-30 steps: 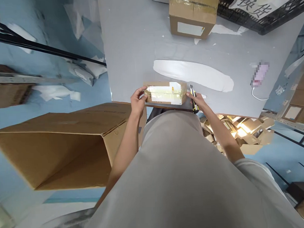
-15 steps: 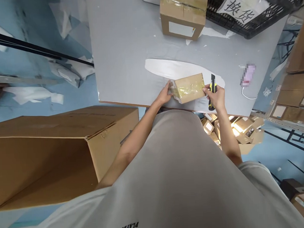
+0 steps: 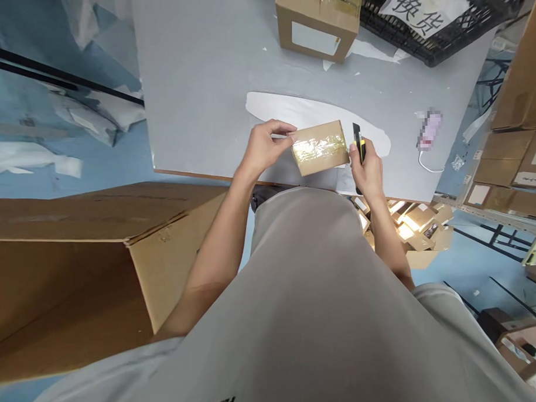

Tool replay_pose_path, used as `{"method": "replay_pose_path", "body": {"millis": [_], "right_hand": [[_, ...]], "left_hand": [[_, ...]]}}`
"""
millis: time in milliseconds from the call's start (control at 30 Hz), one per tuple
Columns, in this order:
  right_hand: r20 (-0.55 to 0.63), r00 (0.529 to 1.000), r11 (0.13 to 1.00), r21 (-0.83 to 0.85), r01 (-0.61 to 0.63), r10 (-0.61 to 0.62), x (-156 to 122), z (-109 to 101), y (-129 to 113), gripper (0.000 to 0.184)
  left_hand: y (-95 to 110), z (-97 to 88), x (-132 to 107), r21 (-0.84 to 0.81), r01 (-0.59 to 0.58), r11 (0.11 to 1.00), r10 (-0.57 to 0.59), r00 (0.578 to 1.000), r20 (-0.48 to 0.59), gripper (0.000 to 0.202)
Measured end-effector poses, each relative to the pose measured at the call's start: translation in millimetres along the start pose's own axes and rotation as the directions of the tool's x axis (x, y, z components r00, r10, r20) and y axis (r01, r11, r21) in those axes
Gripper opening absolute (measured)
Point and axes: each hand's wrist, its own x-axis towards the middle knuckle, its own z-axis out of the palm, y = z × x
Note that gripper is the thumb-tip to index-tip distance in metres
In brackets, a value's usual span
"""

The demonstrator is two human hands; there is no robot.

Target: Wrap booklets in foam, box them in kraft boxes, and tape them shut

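Observation:
A small taped cardboard box (image 3: 319,147) is held over the near edge of the grey table (image 3: 202,80). My left hand (image 3: 264,147) grips its left end, fingers curled over the top edge. My right hand (image 3: 367,169) is closed round a yellow and black utility knife (image 3: 359,144) and rests against the box's right end. Shiny clear tape covers the box's upper face.
A larger sealed cardboard box (image 3: 317,20) stands at the table's far side, beside a black crate (image 3: 424,25) with a paper sign. A big open carton (image 3: 76,260) lies on the floor at left. Small boxes (image 3: 418,225) are piled below the table at right. Stacked cartons (image 3: 519,98) are on shelves.
The small box was turned over and lifted from the table's edge, its white label no longer showing. My left hand shifted up onto its top-left corner. The view drifted rightwards.

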Motion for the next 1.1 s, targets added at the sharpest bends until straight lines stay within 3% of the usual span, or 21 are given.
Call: {"method": "replay_pose_path", "body": {"millis": [167,367,567,867,1100], "right_hand": [[0.23,0.969,0.992,-0.064,0.11,-0.092,-30.0,7.3,-45.9,0.05],[0.38,0.92,0.961,-0.207,0.184,-0.094,-27.5,35.7,-88.0,0.041],[0.385,0.922,0.955,-0.259,0.146,-0.036,-24.4,44.1,-102.0,0.039],[0.383,0.913,0.935,-0.355,0.005,0.14,-22.3,61.6,-128.8,0.043],[0.429,0.857,0.885,-0.462,-0.063,0.285,-45.4,53.9,-145.1,0.033]], "left_hand": [[-0.7,-3.6,5.8,-0.004,0.018,1.0,-0.018,0.999,0.041,0.03],[-1.8,-5.6,10.0,-0.026,0.033,0.999,-0.032,0.998,0.049,0.037],[-8.2,-4.3,11.5,-0.088,0.035,0.996,-0.03,0.998,0.056,0.04],[-14.7,-4.0,11.5,-0.104,0.027,0.994,-0.023,0.999,0.038,0.017],[-15.0,0.6,2.9,-0.066,0.024,0.998,-0.024,1.0,-0.001,0.017]]}}
